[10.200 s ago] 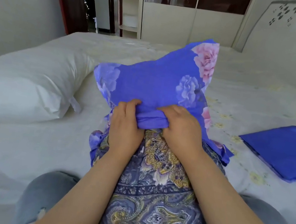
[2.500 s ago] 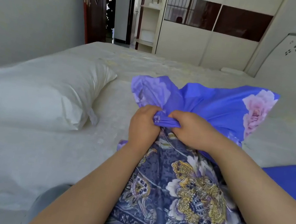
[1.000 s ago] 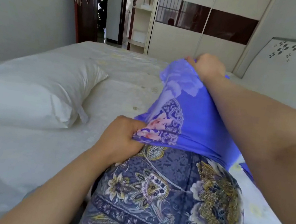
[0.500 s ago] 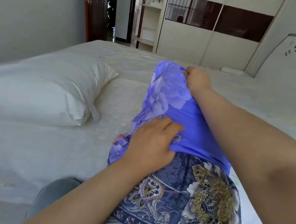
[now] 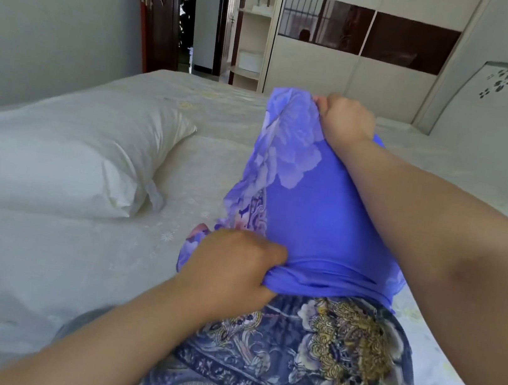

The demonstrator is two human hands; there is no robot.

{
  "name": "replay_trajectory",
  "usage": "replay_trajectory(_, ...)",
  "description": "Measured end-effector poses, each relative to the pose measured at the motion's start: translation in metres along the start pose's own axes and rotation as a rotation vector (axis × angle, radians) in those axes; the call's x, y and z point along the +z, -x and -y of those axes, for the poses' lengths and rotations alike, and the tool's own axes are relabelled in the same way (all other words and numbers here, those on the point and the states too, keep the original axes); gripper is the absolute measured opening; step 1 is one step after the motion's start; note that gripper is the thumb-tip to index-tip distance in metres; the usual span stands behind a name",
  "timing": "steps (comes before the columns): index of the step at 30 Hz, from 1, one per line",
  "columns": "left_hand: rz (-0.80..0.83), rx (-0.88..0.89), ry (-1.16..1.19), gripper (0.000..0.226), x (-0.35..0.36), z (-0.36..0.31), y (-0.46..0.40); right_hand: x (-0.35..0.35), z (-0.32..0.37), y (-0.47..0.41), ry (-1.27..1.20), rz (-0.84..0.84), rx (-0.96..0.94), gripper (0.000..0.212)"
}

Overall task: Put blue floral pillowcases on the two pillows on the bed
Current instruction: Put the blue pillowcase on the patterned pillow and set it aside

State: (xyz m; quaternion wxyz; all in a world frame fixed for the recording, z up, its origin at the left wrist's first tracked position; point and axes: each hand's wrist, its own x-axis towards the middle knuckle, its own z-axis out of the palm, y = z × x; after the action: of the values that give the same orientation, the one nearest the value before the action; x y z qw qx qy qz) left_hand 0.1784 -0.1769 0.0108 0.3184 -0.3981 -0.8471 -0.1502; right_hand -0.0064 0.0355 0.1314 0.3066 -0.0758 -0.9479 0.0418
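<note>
Gripping the bunched open edge of the blue pillowcase (image 5: pixel 318 215), the left hand (image 5: pixel 231 271) curls tight near the lap; the right hand (image 5: pixel 344 121) pinches its far corner. The patterned pillow (image 5: pixel 320 360) is half covered; a white pillow (image 5: pixel 64 151) lies left on the bed (image 5: pixel 48 260).

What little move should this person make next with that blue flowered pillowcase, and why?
Probably draw the open hem further down toward the lap. The blue floral pillowcase covers only the far part of the paisley-patterned pillow; its near part is bare. The left hand grips the bunched hem, and the right hand holds the far corner, so both are placed for that pull.
</note>
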Motion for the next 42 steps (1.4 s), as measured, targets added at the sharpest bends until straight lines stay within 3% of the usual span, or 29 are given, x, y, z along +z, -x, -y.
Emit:
replay_trajectory(4,-0.084,-0.105,0.044,0.021,0.048,0.014,0.026,0.000,-0.026,-0.002,-0.064,0.010,0.117,0.048)
replay_trajectory(8,-0.118,-0.241,0.096,0.023,0.086,0.023,0.028,0.021,-0.037,0.031,-0.248,0.172,0.192,0.066)
replay_trajectory(10,-0.145,-0.329,0.142,0.018,0.094,0.033,0.024,0.036,-0.039,0.072,-0.228,0.254,0.179,0.073)
replay_trajectory(12,-0.190,-0.467,0.199,0.020,0.100,0.041,0.024,0.045,-0.048,0.116,-0.097,0.263,0.188,0.074)
replay_trajectory(14,-0.237,-0.694,0.341,0.023,0.104,0.048,0.026,0.047,-0.068,0.150,-0.080,0.168,0.344,0.078)
replay_trajectory(16,-0.181,-0.868,0.548,0.019,0.109,0.054,0.027,0.043,-0.090,0.173,-0.260,0.129,0.631,0.092)
replay_trajectory(18,-0.105,-0.939,0.679,0.019,0.112,0.061,0.029,0.046,-0.107,0.190,-0.606,0.218,0.875,0.101)
replay_trajectory(20,-0.091,-1.000,0.717,0.014,0.108,0.059,0.030,0.052,-0.113,0.206,-0.893,0.341,0.933,0.101)
replay_trajectory(22,-0.143,-1.002,0.691,0.012,0.100,0.048,0.023,0.052,-0.108,0.210,-0.975,0.365,0.898,0.100)
replay_trajectory(24,-0.236,-0.973,0.664,0.026,0.090,0.042,0.003,0.042,-0.100,0.191,-1.015,0.344,0.828,0.094)
replay_trajectory(27,-0.318,-1.016,0.701,0.029,0.081,0.070,-0.041,0.018,-0.091,0.134,-1.042,0.209,0.715,0.076)
replay_trajectory(30,-0.192,-1.134,0.662,0.023,0.084,0.113,-0.078,0.006,-0.079,0.083,-0.945,0.031,0.572,0.054)
replay_trajectory(31,-0.109,-1.158,0.573,0.029,0.088,0.121,-0.085,0.011,-0.074,0.075,-0.868,0.023,0.514,0.057)
replay_trajectory(33,-0.053,-1.147,0.356,0.036,0.093,0.117,-0.093,0.035,-0.068,0.075,-0.771,0.126,0.387,0.083)
replay_trajectory(35,-0.149,-1.006,0.215,0.036,0.099,0.100,-0.093,0.063,-0.059,0.094,-0.738,0.281,0.303,0.099)
replay_trajectory(38,-0.202,-0.699,0.251,0.034,0.118,0.085,-0.087,0.088,-0.057,0.125,-0.453,0.364,0.087,0.093)
replay_trajectory(42,-0.230,-0.497,0.233,0.022,0.122,0.063,-0.096,0.084,-0.040,0.125,-0.093,0.062,-0.200,0.061)
